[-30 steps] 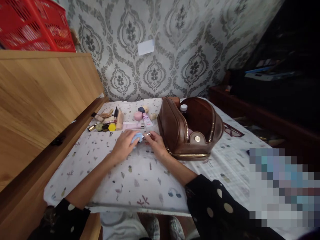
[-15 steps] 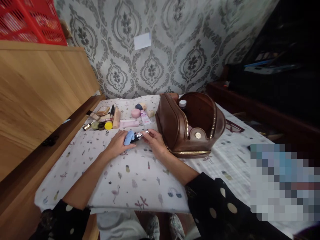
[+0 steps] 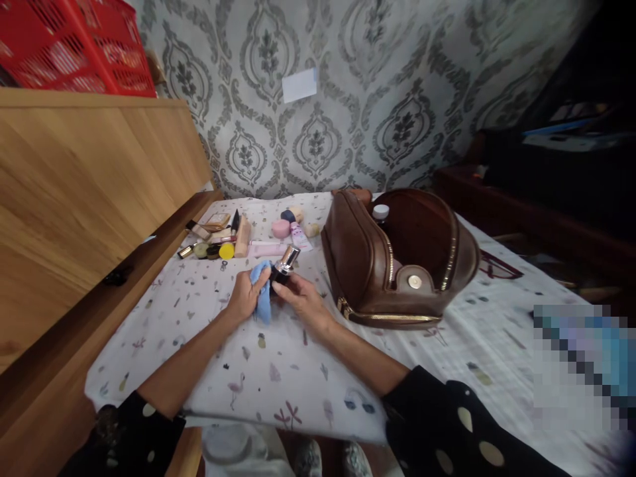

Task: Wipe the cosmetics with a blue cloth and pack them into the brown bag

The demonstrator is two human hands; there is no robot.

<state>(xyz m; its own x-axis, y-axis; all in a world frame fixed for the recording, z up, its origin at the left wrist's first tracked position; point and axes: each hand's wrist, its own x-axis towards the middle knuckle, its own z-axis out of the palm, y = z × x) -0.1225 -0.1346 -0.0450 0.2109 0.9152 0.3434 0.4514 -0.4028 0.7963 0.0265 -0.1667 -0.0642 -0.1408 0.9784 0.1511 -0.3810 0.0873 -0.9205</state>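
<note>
My left hand (image 3: 244, 296) grips a light blue cloth (image 3: 265, 306), pressed against the side of a dark pump bottle (image 3: 279, 273). The bottle has a shiny silver top (image 3: 289, 257) and is tilted up to the right. My right hand (image 3: 307, 301) is closed round its lower part, the fingers partly hiding the dark body. To the right stands a brown leather cosmetic bag (image 3: 355, 258), unzipped wide, with a white-capped bottle (image 3: 381, 212) inside. Just beyond my hands lies a pale pink tube (image 3: 265, 250).
Several cosmetics, including a yellow-lidded jar (image 3: 226, 250) and a pink jar (image 3: 281, 228), lie at the back left of the patterned tablecloth (image 3: 199, 344). Glasses (image 3: 501, 267) are right of the bag. A wooden cabinet (image 3: 99, 172) bounds the left; a red basket (image 3: 99, 46) sits on it.
The bottle has turned from nearly level to upright-tilted. My right hand has shifted from its silver top to its body, and the cloth now hangs lower. The view has moved slightly left.
</note>
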